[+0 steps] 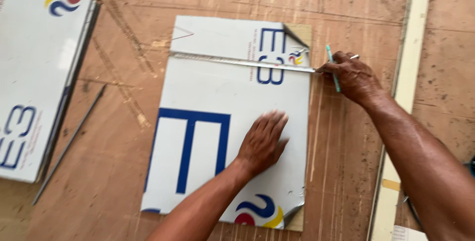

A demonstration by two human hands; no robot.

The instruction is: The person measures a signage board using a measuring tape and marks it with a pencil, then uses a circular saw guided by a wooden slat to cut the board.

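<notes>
A white rectangular panel (208, 92) with blue letter shapes and a coloured swirl lies flat on a brown wooden surface (118, 137). My left hand (262, 142) rests flat on the panel's lower right part, fingers spread. My right hand (352, 75) is at the panel's right edge, holding the end of a thin metal strip (237, 61) that lies across the panel's upper part. A teal pen (332, 65) is also gripped in that hand. The protective film is peeled at the panel's top right and bottom right corners.
A second white printed panel (34, 73) lies at the left edge. Beside it, a thin dark metal rod (69, 144) rests on the wood. A pale cream strip (405, 87) runs down the right side. Sawdust lies at the top left.
</notes>
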